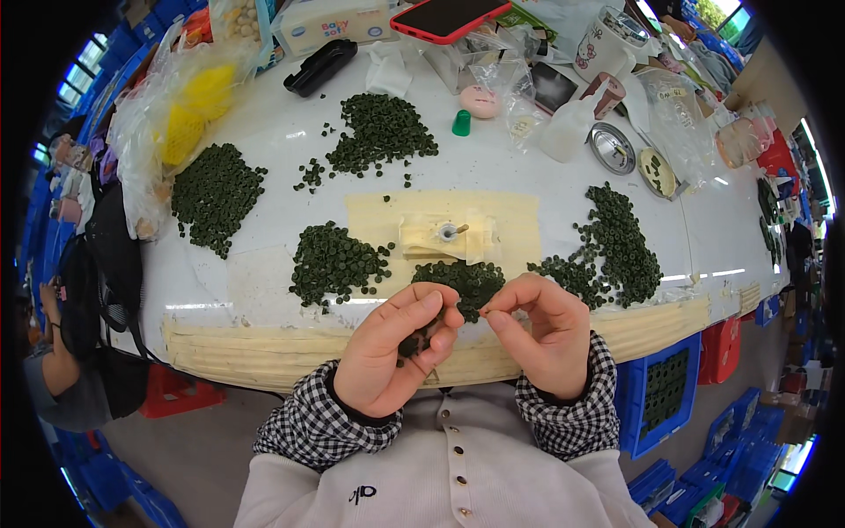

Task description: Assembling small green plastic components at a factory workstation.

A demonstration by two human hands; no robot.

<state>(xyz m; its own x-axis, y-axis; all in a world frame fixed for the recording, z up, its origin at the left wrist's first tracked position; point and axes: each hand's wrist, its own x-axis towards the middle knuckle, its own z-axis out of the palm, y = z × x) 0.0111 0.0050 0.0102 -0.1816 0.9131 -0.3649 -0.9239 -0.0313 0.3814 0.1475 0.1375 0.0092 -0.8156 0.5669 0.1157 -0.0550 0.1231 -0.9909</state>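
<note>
My left hand [400, 348] is curled near the table's front edge, with several small dark green pieces [415, 341] cupped in its palm and its thumb against the index finger. Close by on the right, my right hand [547, 339] pinches thumb and index finger together; whatever is between those tips is too small to make out. Just beyond both hands lies a pile of small dark green round pieces [464, 280]. Behind that pile, a small fixture with an upright metal pin [449, 231] is taped to the table on a pale yellow sheet [378, 211].
More dark green piles lie at the left [216, 198], back [378, 132] and right [616, 246]. A red-cased phone [449, 18], a white mug [607, 44], a black case [321, 68] and plastic bags line the back. A blue crate [656, 400] stands below the right edge.
</note>
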